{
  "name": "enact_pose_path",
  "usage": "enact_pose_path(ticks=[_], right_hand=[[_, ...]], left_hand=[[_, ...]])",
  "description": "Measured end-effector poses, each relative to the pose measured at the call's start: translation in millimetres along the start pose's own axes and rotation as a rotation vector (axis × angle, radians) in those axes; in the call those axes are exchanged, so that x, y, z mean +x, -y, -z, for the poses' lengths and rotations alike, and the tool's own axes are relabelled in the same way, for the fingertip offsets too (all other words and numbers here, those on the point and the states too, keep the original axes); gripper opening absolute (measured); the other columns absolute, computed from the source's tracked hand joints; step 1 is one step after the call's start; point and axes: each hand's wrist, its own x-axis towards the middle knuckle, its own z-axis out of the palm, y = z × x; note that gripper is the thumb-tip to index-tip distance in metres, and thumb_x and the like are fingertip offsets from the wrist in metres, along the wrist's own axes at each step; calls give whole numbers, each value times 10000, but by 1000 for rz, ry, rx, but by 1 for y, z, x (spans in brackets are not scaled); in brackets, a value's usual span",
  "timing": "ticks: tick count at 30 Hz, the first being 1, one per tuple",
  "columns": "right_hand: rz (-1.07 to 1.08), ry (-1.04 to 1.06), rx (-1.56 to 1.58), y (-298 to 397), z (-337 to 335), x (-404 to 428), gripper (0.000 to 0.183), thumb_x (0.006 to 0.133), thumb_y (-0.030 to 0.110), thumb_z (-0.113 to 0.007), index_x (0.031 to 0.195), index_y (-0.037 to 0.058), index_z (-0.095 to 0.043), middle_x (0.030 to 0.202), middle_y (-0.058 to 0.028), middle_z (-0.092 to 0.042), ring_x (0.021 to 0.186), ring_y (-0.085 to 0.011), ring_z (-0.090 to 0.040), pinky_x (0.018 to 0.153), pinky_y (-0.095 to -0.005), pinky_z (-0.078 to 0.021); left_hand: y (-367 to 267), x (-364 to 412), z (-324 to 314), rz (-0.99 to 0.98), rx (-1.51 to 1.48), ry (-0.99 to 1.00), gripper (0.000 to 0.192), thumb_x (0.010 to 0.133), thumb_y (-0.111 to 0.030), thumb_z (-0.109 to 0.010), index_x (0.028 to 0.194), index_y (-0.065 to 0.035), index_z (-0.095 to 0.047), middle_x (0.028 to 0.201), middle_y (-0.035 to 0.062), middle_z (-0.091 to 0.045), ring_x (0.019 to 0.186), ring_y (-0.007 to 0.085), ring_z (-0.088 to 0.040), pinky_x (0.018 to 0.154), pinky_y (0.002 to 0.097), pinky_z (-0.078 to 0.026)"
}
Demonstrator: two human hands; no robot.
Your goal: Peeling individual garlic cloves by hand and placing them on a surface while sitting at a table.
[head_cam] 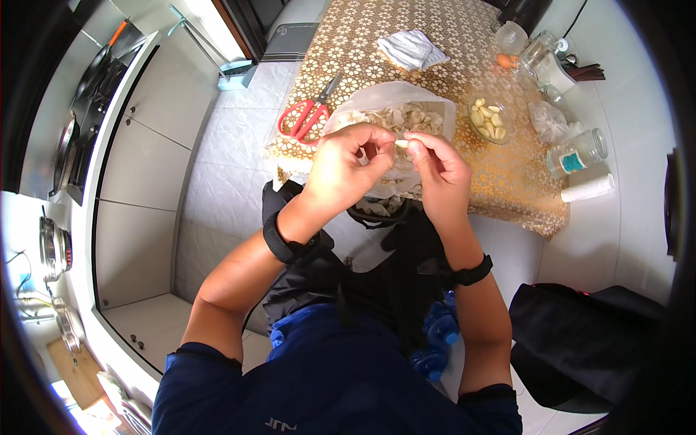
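Observation:
Between the fingertips of both hands is a small pale garlic clove (401,143). My left hand (350,157) pinches its left end and my right hand (441,171) grips the right end. Beneath them on the table lies a translucent plastic bag (375,93) with garlic skins (418,117) in it. To the right, a clear glass bowl (503,139) holds several peeled garlic cloves (487,118). Red-handled scissors (304,120) lie left of the bag, blades pointing away from me. Below the table edge, a dark bin (380,222) holds more skins.
A folded cloth (413,50) lies on the flower-patterned tablecloth (348,32). Along the wall are eggs (507,61), glass jars (577,153), a knotted plastic bag (548,120) and a white roll (587,188). Blue-capped bottles (437,331) stand on the floor beside me.

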Motion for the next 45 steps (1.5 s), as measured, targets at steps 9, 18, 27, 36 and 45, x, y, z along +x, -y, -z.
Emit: enact_pose_path(ticks=[9, 18, 27, 36, 45], right_hand=[[47, 6, -71, -2, -3, -3, 146, 972, 45, -674, 1094, -15, -727, 946, -77, -724, 842, -102, -659, 752, -242, -510], [-103, 39, 73, 0, -4, -7, 179, 1001, 100, -661, 1133, -4, -725, 944, -48, -734, 799, -68, -624, 712, -218, -493], [-219, 44, 244, 2, -4, -1, 242, 1025, 140, -629, 1162, -49, -693, 943, -59, -734, 714, -62, -551, 659, -216, -469], [-364, -2, 395, -2, -3, 1, 280, 1025, 197, -634, 1167, -40, -682, 993, -108, -753, 719, -81, -570, 665, -231, -491], [-320, -39, 344, -6, -5, 1, 269, 1020, 181, -644, 1165, -42, -685, 972, -92, -748, 712, -70, -572, 646, -221, -484]], left_hand=[[-2, 3, 0, -72, 227, 11, 75, 806, -38, -717, 868, -17, -681, 753, 19, -677, 653, 76, -600, 631, 243, -510], [5, 0, -2, 106, -42, -26, 59, 844, -51, -716, 868, -20, -671, 742, -49, -626, 661, 14, -539, 601, 200, -443], [7, 1, -3, 135, -98, -17, 68, 853, -51, -717, 889, -24, -666, 779, -49, -634, 701, 8, -543, 624, 192, -442], [16, 7, -2, 90, 26, -18, 99, 876, -65, -726, 948, -7, -691, 821, -11, -680, 721, 52, -593, 660, 220, -476], [19, 10, -5, 28, -19, -20, 157, 918, -99, -731, 1049, -12, -729, 921, 19, -734, 791, 76, -630, 727, 241, -490]])
